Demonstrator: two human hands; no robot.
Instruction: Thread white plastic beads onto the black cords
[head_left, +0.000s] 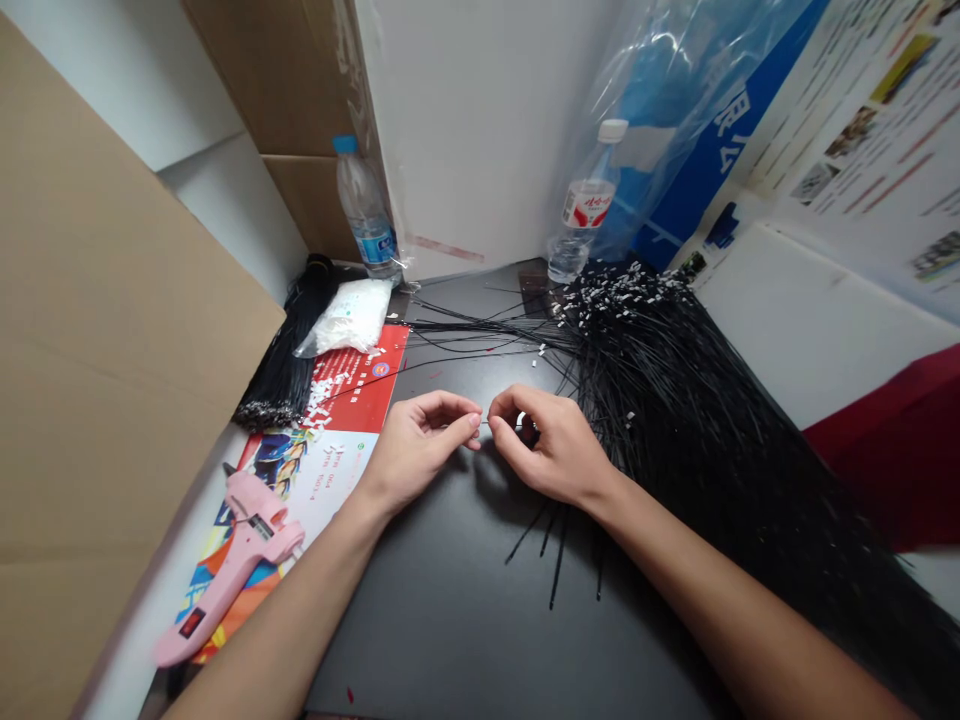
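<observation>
My left hand (pixel 429 442) and my right hand (pixel 553 440) meet over the middle of the dark table, their fingertips nearly touching. Each pinches thumb against forefinger, and a short bit of thin cord (pixel 484 423) shows in the small gap between them. Its ends are hidden by the fingers. Right beside my right hand spreads a large heap of thin black cords (pixel 675 370), many tipped with small white pieces (pixel 615 292). Several black cords run leftward across the table behind both hands.
On the left lie a pink glue gun (pixel 238 570), a red-and-white printed sheet (pixel 352 400) with loose white pieces, a plastic bag of white pieces (pixel 349 315) and a black cord bundle (pixel 289 350). Two bottles (pixel 367 215) (pixel 589 205) stand behind; cardboard (pixel 112 330) rises at left.
</observation>
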